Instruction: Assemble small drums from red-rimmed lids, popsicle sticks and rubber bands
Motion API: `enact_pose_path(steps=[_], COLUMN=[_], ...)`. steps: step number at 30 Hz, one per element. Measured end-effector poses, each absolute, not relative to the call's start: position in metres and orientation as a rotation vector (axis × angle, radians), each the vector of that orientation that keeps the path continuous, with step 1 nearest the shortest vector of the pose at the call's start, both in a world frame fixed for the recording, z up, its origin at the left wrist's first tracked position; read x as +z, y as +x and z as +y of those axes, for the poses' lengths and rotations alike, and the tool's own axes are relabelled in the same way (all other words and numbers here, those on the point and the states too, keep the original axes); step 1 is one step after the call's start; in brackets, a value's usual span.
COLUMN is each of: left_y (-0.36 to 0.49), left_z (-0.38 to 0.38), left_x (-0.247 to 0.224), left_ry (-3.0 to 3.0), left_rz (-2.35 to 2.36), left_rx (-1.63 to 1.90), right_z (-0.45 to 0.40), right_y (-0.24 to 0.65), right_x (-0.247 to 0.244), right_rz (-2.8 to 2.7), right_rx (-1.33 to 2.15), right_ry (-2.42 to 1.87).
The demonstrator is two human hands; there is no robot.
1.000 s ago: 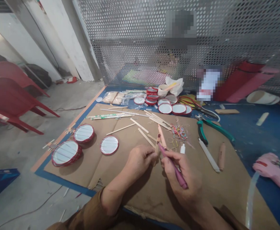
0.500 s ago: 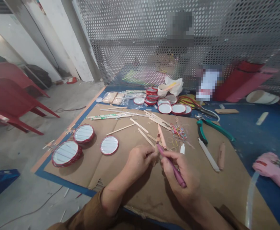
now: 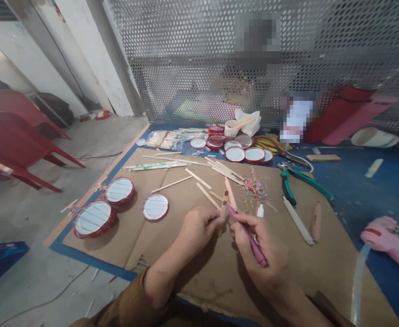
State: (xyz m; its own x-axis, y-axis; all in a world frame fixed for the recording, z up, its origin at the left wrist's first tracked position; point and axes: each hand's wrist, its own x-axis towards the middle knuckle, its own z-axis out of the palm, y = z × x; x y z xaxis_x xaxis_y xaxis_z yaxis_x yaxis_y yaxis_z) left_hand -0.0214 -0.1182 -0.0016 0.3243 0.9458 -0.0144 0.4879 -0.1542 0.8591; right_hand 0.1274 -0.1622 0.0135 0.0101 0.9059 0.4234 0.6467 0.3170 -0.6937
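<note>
My left hand (image 3: 202,225) pinches a small flat wooden craft stick (image 3: 224,204), held upright with a dark reddish mark near its top. A purple marker pen (image 3: 254,243) lies in the grip of my right hand (image 3: 262,240), its tip pointing up toward the stick; whether it touches I cannot tell. Just behind the stick is a peach-coloured marker (image 3: 230,193). Loose craft sticks (image 3: 202,180) and a tangle of coloured rubber bands (image 3: 255,187) lie beyond my hands. A white-capped tube (image 3: 260,210) is partly hidden behind my right hand.
Round red-rimmed lids (image 3: 155,207) lie on the cardboard (image 3: 172,247), with two lid-topped pieces (image 3: 95,219) at left. Green-handled pliers (image 3: 288,186), a white stick-like tube (image 3: 297,220) and a pink glue gun (image 3: 383,234) are at right. A perforated metal panel (image 3: 186,59) stands behind.
My right hand and the purple marker have shifted slightly right and down, so the pen tip is a little farther from the marked top of the craft stick.
</note>
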Motion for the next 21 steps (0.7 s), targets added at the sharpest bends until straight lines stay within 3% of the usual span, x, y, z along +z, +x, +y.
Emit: enact_pose_path(steps=[21], left_y=[-0.0199], left_z=[-0.1185], left_x=[-0.0007], left_ry=[1.760], left_rz=[1.317], left_rx=[0.697], right_z=[-0.1582], right_y=[0.1304], right_x=[0.0077], right_rz=[-1.760], right_rx=[0.326], right_ry=[-1.318])
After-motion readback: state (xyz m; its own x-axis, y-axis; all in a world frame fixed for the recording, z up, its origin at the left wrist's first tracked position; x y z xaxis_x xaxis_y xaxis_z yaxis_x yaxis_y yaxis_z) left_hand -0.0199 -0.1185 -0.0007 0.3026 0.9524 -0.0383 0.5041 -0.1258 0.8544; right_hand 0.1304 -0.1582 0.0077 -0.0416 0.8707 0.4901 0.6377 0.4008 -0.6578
